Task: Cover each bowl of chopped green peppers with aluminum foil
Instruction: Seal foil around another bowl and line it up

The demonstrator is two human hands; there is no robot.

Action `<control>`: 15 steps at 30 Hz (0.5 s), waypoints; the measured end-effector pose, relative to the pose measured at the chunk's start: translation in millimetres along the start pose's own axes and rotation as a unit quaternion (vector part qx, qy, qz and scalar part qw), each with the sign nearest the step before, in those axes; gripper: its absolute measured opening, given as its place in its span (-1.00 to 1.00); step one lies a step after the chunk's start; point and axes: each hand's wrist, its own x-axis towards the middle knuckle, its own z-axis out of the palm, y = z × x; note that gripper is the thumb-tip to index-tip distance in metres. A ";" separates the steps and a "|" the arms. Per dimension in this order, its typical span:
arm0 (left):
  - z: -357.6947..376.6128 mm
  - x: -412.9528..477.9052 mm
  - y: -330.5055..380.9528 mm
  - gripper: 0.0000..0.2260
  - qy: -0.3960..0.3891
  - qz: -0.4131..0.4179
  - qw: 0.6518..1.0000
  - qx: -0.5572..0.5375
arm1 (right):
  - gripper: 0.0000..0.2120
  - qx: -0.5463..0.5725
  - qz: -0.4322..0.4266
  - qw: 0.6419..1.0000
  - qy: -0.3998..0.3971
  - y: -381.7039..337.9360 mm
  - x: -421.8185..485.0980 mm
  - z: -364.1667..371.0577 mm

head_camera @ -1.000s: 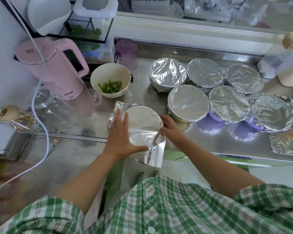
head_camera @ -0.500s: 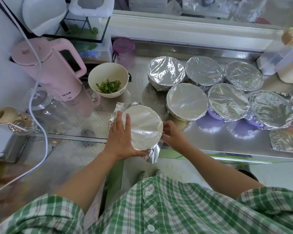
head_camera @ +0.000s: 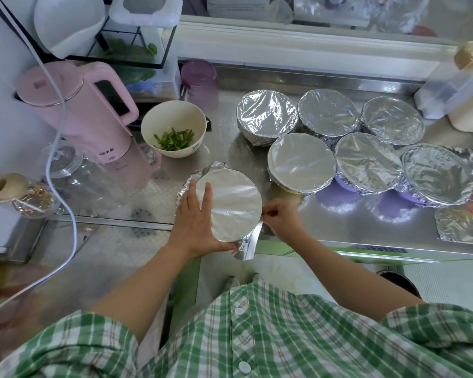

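Note:
A bowl under a sheet of aluminum foil stands at the near edge of the steel counter. My left hand lies on its left side, fingers straight on the foil top, thumb under the near rim. My right hand pinches the foil at the bowl's right rim; a loose foil flap hangs at the front. An uncovered cream bowl of chopped green peppers sits behind to the left. Several foil-covered bowls stand in two rows to the right.
A pink electric kettle and a glass jar stand at the left, a white cable hanging in front. A purple cup is behind the open bowl. A crumpled foil piece lies at the far right.
The foil has been folded down tighter round the bowl, and the big front flap has shrunk. My right hand moved from the rim's upper right to lower on the right side.

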 end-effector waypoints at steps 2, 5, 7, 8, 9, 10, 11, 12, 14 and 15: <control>-0.1 -0.6 0.1 0.39 0.003 0.001 1.000 -0.003 | -0.84 0.046 0.042 0.998 -0.004 -2.4 -2.0 -0.2; -0.7 -1.3 2.3 0.39 0.009 -0.004 1.000 -0.006 | -0.76 0.133 0.097 0.986 0.009 -6.3 -6.4 3.3; -1.2 -2.2 4.0 0.41 0.014 -0.012 1.000 -0.015 | -0.81 0.181 0.124 0.975 0.020 -8.0 -9.6 5.9; -1.2 -2.2 4.7 0.43 0.014 -0.015 1.000 -0.017 | -0.84 0.203 0.134 0.970 0.024 -7.7 -10.6 7.1; -0.8 -1.9 5.3 0.43 0.015 -0.018 1.000 -0.017 | -0.85 0.222 0.136 0.965 0.026 -8.5 -12.4 7.9; 0.2 -1.2 6.1 0.42 0.019 -0.021 0.999 -0.018 | -0.85 0.235 0.131 0.963 0.026 -8.4 -13.8 8.9; 0.8 -0.1 7.3 0.41 0.023 -0.028 0.999 -0.023 | -0.85 0.245 0.124 0.961 0.025 -9.6 -15.5 9.7; 1.1 0.9 9.1 0.40 0.026 -0.037 0.999 -0.029 | -0.83 0.251 0.120 0.960 0.022 -10.9 -16.9 10.8; 1.1 2.7 13.7 0.38 0.032 -0.053 0.997 -0.040 | -0.77 0.266 0.110 0.958 0.004 -13.4 -18.9 12.2; 0.7 3.2 16.0 0.37 0.037 -0.059 0.997 -0.045 | -0.72 0.278 0.109 0.954 -0.008 -15.3 -19.4 12.1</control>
